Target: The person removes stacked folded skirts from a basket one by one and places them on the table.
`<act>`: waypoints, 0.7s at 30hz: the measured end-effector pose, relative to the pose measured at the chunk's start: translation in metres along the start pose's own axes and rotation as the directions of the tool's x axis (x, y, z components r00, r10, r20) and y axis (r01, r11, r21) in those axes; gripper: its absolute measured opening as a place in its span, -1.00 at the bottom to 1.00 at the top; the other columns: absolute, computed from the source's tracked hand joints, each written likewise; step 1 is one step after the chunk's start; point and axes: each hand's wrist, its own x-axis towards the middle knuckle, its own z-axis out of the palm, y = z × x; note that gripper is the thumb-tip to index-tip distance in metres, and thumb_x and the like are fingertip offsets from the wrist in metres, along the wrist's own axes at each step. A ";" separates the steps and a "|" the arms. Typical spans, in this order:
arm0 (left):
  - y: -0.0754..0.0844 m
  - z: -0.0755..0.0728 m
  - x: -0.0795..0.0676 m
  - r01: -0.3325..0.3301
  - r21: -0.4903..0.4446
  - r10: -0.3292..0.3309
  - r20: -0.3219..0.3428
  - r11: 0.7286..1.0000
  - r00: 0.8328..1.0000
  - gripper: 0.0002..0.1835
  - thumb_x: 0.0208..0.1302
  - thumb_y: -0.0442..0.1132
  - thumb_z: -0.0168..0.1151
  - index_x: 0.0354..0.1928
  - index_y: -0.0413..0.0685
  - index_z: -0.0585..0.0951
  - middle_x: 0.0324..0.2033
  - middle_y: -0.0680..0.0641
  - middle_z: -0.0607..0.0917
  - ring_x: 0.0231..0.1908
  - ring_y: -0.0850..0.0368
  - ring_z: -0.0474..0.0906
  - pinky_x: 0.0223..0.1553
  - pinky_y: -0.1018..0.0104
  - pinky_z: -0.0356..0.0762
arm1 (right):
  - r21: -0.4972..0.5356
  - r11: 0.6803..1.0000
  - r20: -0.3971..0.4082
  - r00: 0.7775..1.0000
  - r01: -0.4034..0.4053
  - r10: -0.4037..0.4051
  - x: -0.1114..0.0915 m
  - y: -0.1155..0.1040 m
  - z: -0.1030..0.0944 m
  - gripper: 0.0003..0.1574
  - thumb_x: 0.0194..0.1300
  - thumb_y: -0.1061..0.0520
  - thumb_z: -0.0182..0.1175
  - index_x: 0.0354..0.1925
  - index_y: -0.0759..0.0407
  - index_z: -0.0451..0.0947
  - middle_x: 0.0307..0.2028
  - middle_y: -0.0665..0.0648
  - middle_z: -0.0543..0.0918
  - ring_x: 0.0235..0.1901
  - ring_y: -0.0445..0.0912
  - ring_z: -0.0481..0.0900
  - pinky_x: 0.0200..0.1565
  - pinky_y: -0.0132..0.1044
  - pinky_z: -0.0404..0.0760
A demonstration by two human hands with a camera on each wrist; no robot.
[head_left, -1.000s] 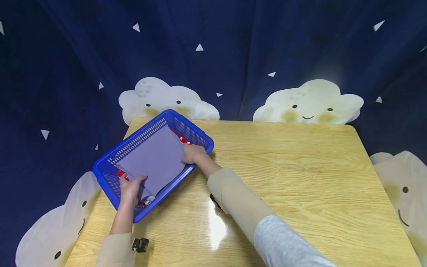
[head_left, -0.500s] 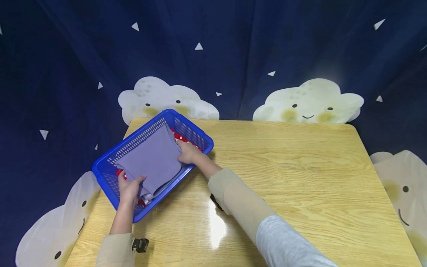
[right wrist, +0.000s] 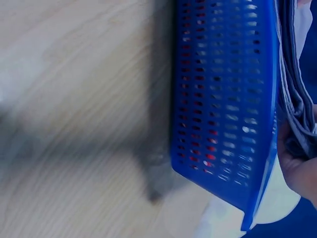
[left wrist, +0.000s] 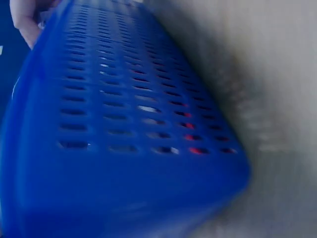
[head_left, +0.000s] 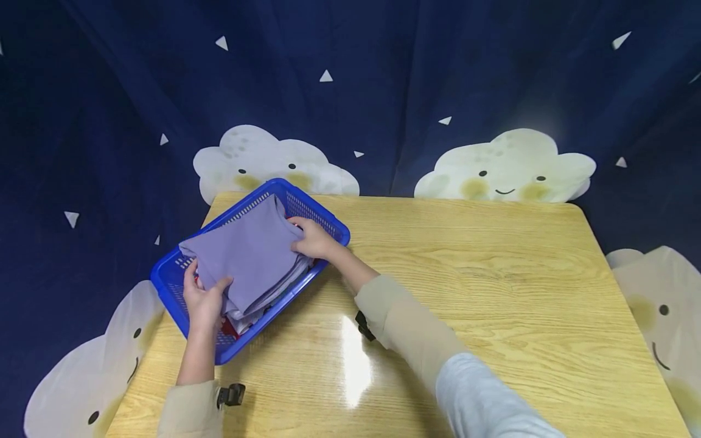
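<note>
A folded purple cloth (head_left: 246,255) lies tilted over a blue plastic basket (head_left: 230,353), raised toward its rim. My left hand (head_left: 204,303) grips its near left side, thumb on top and fingers around the edge. On the far right side my right hand (head_left: 314,238) holds the opposite edge, with the thumb and fingers around the layers. In the right wrist view the folded layers (right wrist: 292,89) rise above the rim, gripped by the right hand (right wrist: 302,176). Under the cloth, some red fabric (head_left: 229,328) shows. The left wrist view has mostly the basket's slotted wall (left wrist: 124,183).
The basket stands at the left of a wooden table (head_left: 482,292). A dark blue curtain (head_left: 383,91) with cloud faces hangs behind and beside the table. A small black device (head_left: 231,395) is on the left wrist.
The purple cloth has risen from inside the basket toward the rim, and its left corner now overlaps the far rim. Both hands have moved up with it; the right fingers slid under its edge.
</note>
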 end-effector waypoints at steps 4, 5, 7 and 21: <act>0.010 0.006 -0.003 -0.031 -0.021 0.031 0.007 0.999 0.999 -0.15 0.06 -0.59 0.11 0.36 0.14 0.09 0.23 -0.14 0.31 0.15 0.04 0.30 0.17 0.14 0.30 | 0.049 0.998 -0.023 0.999 0.035 -0.034 -0.005 0.000 -0.012 -0.31 0.12 0.29 0.18 0.24 0.22 0.27 0.20 0.18 0.38 0.18 -0.02 0.32 0.16 -0.24 0.34; 0.012 0.008 -0.003 -0.037 -0.032 0.037 0.012 0.999 0.999 -0.15 0.06 -0.60 0.11 0.36 0.15 0.09 0.23 -0.15 0.31 0.15 0.03 0.29 0.17 0.13 0.29 | 0.056 0.998 -0.030 0.999 0.042 -0.040 -0.006 0.000 -0.016 -0.30 0.12 0.28 0.18 0.25 0.22 0.26 0.21 0.18 0.36 0.20 -0.02 0.30 0.18 -0.23 0.32; 0.016 0.013 -0.005 -0.053 -0.037 0.053 0.017 0.998 0.998 -0.14 0.06 -0.61 0.11 0.36 0.15 0.10 0.23 -0.16 0.31 0.16 0.02 0.29 0.18 0.13 0.28 | 0.079 0.996 -0.050 0.998 0.052 -0.048 -0.010 0.001 -0.022 -0.30 0.12 0.29 0.18 0.25 0.23 0.26 0.22 0.19 0.36 0.21 -0.02 0.28 0.19 -0.23 0.30; 0.031 0.068 -0.013 -0.170 -0.097 0.180 0.105 0.981 0.978 -0.16 0.02 -0.62 0.11 0.35 0.07 0.14 0.18 -0.17 0.38 0.15 0.00 0.32 0.16 0.08 0.30 | 0.160 0.974 -0.256 0.960 0.159 -0.115 -0.048 0.027 -0.071 -0.35 0.04 0.35 0.23 0.16 0.31 0.36 0.06 0.25 0.49 0.02 0.00 0.43 0.12 -0.21 0.36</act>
